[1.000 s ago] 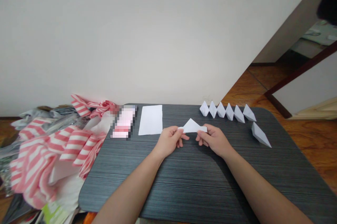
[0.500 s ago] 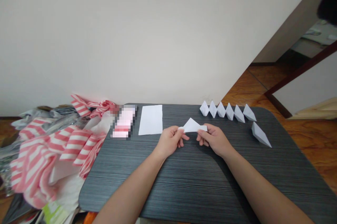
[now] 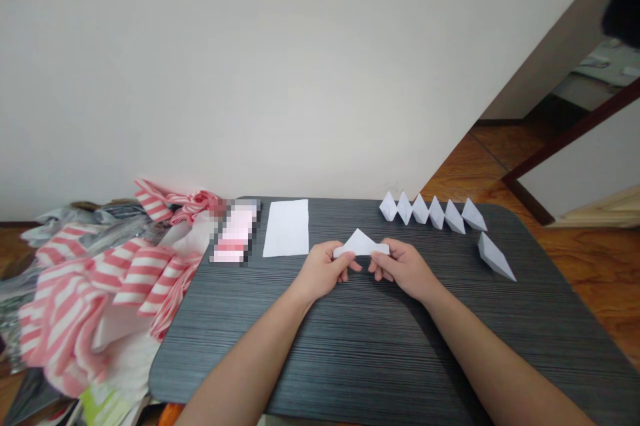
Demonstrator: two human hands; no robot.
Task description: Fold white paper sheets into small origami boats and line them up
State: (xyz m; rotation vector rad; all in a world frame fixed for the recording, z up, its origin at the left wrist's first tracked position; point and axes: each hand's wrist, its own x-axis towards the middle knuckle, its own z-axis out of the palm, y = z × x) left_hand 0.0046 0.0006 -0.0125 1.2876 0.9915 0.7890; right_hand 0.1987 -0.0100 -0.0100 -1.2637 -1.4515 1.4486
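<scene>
A folded white paper [image 3: 358, 242], a triangle with a flat strip along its base, is held above the dark table between both hands, its peak pointing away from me. My left hand [image 3: 327, 269] pinches the left end of the strip, thumb on the near side. At the other end my right hand [image 3: 400, 263] grips the strip between thumb and fingers. Beyond my left hand lies a white paper sheet [image 3: 287, 227]. Several folded paper boats [image 3: 436, 213] stand in a row at the back right, and one larger paper boat [image 3: 495, 257] sits nearer, to their right.
The dark table [image 3: 350, 346] backs onto a pale wall [image 3: 300, 79]. A blurred-out pink and white item [image 3: 234, 233] lies at its left edge. Red-and-white striped cloth [image 3: 145, 273] and plastic bags are heaped to the left. Wooden floor [image 3: 450, 166] shows on the right.
Both thumbs have shifted inward along the strip, towards the triangle. The folded paper has moved slightly left and a little nearer to me. The other papers stay in place.
</scene>
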